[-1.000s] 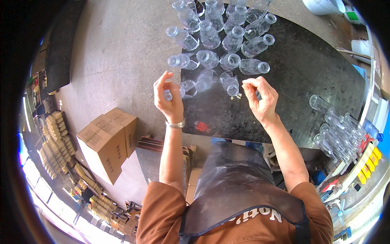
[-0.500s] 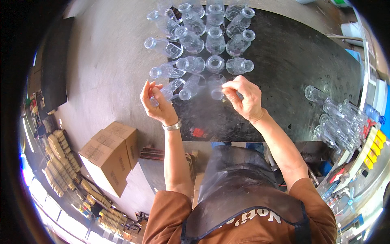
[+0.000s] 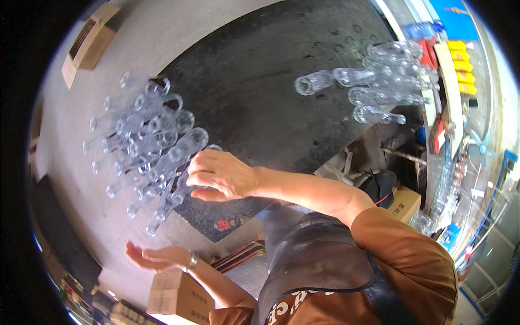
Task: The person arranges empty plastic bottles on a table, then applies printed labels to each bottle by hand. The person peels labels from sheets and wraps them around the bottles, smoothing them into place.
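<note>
Several clear glass bottles (image 3: 154,124) stand close together in rows at the left of the dark table. Beside the nearest of them is my right hand (image 3: 223,176), its fingers loosely curled and the thumb apart, with no bottle seen in its grasp. It partly hides a bottle behind it. My left hand (image 3: 157,257) hovers palm up at the lower left, off the table's near corner. Its fingers are stretched out and nothing is in them; a metal watch (image 3: 190,261) circles the wrist.
More clear bottles (image 3: 374,96) stand at the table's right end, near yellow bins (image 3: 461,67). The black table top (image 3: 254,92) lies between the two groups. A cardboard box (image 3: 181,295) is below my left hand; an open carton (image 3: 89,46) lies at the far left.
The view has swung to the right, so the bottle rows now appear at the left. My left hand has dropped away from the bottles; my right hand stays close beside them.
</note>
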A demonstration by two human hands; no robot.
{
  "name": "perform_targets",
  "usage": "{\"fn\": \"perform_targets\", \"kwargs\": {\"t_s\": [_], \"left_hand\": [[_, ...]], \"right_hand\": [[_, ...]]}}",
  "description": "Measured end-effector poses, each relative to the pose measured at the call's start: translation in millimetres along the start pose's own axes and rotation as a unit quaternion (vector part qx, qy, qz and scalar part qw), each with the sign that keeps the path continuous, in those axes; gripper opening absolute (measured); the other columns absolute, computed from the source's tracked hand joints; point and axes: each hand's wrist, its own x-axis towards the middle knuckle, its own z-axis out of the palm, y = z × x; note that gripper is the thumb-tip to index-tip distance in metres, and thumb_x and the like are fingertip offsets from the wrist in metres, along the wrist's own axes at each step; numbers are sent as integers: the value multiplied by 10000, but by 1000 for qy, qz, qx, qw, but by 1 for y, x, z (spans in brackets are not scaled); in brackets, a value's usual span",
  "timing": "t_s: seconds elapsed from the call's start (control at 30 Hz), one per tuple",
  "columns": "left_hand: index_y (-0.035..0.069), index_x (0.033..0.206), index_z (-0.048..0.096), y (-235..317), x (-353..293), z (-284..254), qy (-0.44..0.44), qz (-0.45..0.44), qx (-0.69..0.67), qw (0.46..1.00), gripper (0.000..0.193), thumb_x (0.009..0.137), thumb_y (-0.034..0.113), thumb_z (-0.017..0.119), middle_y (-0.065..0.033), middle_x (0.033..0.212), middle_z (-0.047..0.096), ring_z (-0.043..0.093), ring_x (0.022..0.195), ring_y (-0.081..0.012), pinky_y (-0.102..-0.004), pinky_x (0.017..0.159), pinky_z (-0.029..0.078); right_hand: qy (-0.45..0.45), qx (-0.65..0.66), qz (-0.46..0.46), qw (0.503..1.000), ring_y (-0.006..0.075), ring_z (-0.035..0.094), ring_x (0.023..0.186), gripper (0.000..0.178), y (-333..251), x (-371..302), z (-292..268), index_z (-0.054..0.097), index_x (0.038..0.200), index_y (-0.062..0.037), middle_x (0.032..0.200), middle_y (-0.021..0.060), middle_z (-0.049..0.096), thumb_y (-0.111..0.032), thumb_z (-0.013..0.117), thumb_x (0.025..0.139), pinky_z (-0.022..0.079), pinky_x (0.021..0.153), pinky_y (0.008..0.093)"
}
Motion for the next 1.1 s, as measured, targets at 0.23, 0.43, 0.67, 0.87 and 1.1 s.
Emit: {"fn": "perform_targets", "kwargs": {"t_s": [0.23,0.43,0.67,0.87,1.1], "left_hand": [[-115,1353,467,207,-86,92,-307,68,-276,908,473,926,47,589,-236,1316,563,521,1265,-346,-455,1042,490],[53,1412,519,306,-179,235,-453,136,-258,842,644,819,73,768,-206,1442,482,519,1295,-350,-413,1062,445],[54,1060,678,334,-248,292,-460,23,-269,846,198,876,106,731,-71,919,711,676,807,-166,-307,753,546],[60,1315,595,433,-263,288,-541,47,-319,777,597,764,118,817,-114,1276,663,639,1161,-231,-335,967,508],[86,1159,655,418,-295,298,-533,72,-285,793,371,807,125,765,-134,1004,732,731,829,-283,-363,745,579]], "right_hand": [[187,-325,78,924,302,643,893,250,-36,-108,-228,656,990,-96,989,85,667,-38,732,758,506,820,414],[325,-487,277,762,315,630,985,265,-26,-223,-372,645,1091,-28,1084,139,657,-54,724,839,497,873,403],[428,-271,314,803,106,593,656,108,34,-264,-378,677,1025,-30,888,44,613,1,664,923,459,563,234],[396,-256,325,820,155,612,738,332,23,-230,-403,662,1156,-66,1090,108,668,-21,756,840,511,640,273],[185,-323,338,864,287,699,918,313,34,-215,-404,643,1168,-48,1142,153,693,-14,708,863,548,713,350]]}}
